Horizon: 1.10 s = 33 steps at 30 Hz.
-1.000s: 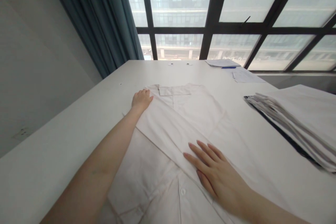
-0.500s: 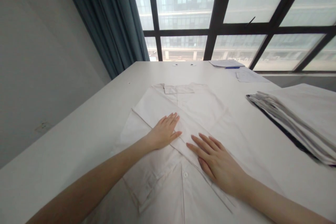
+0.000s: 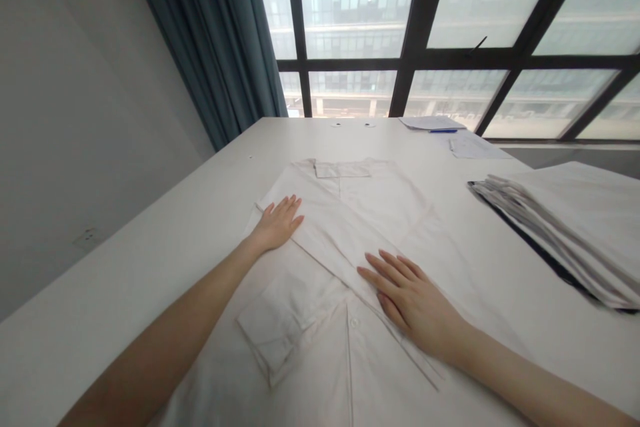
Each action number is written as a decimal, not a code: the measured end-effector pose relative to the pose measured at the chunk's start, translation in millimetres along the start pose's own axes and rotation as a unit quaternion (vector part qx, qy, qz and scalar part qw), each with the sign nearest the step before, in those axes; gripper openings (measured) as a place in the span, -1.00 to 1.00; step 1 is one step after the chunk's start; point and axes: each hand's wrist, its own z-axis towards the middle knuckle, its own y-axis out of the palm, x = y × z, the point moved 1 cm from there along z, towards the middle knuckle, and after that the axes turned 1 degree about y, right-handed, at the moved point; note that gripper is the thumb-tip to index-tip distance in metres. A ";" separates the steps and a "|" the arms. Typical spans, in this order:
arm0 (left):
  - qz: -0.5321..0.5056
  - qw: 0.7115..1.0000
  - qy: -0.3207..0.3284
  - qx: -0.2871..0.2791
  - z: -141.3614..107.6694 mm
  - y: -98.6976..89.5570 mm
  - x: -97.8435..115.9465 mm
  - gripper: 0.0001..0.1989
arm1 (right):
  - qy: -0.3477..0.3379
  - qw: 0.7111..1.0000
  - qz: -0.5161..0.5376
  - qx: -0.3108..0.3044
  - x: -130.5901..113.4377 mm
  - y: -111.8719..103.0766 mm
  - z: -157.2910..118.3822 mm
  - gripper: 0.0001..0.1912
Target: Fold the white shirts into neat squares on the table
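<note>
- The white shirt (image 3: 327, 347) lies flat on the table (image 3: 190, 227), collar (image 3: 343, 171) at twelve o'clock, a sleeve (image 3: 325, 233) crossing it diagonally.
- The left hand (image 3: 278, 223) has slid from the middle to ten o'clock, so this fold appears flattened (only a judgement).
- The right hand (image 3: 413, 303) remains at four o'clock; both palms press flat, fingers loosely apart, clamping nothing.
- Stacked cloth (image 3: 580, 213) lies toward three o'clock.

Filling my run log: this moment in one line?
left hand: open on flat white fabric shirt | right hand: open on shirt | right side: layered white cloth stack
</note>
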 end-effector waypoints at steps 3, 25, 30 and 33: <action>0.009 0.997 -0.072 0.012 2.9 0.8 -17.9 -0.43 | 0.000 1.000 0.003 0.005 0.5 0.7 -0.4 -0.50; -0.002 0.990 -0.124 0.071 3.5 2.1 -32.3 -0.48 | 0.005 1.000 0.007 0.004 -0.2 0.2 0.6 -0.51; -0.001 0.990 -0.125 0.070 2.9 0.8 -31.4 -0.49 | 0.004 1.000 0.013 0.010 -0.2 -0.1 0.0 -0.51; -0.003 0.990 -0.130 0.063 2.6 -0.5 -30.1 -0.48 | 0.000 1.000 0.013 0.014 0.3 -0.1 -0.8 -0.53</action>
